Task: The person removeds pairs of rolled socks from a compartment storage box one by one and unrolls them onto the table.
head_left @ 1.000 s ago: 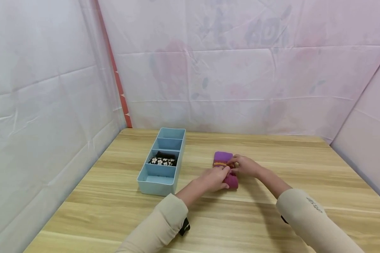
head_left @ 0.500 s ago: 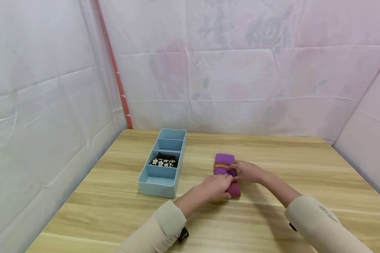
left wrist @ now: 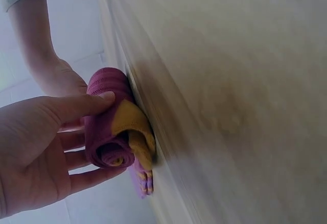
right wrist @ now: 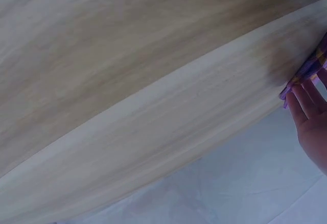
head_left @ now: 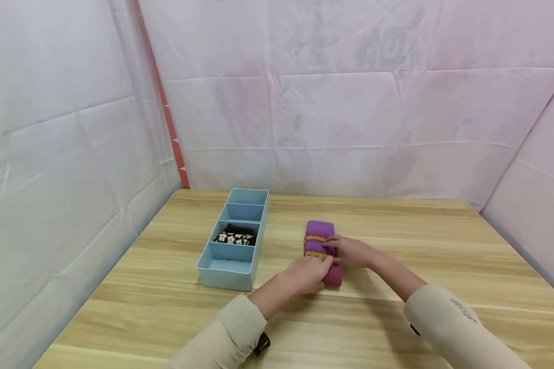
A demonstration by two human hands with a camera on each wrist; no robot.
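A purple and magenta pair of socks [head_left: 320, 228] with yellow bands lies on the table, partly rolled up from its near end. My left hand [head_left: 307, 274] grips the roll; in the left wrist view its thumb lies on one side of the rolled socks [left wrist: 110, 127] and its fingers on the other. The spiral end of the roll faces that camera. My right hand [head_left: 354, 252] bends its fingers over the right edge of the socks, beside the roll. In the right wrist view, fingertips [right wrist: 294, 99] touch the socks at the frame's edge; the thumb is hidden there.
Left of the socks stands a light blue divided box [head_left: 228, 279]. One compartment holds a rolled black sock with white flowers [head_left: 233, 238] and a plain black bundle. White sheeting [head_left: 332, 118] hangs behind the wooden table [head_left: 166, 307] and at both sides.
The left hand and the rolled end have come slightly nearer the body, and a second yellow band now shows. The right hand stays at the right edge of the socks. The box stays put.
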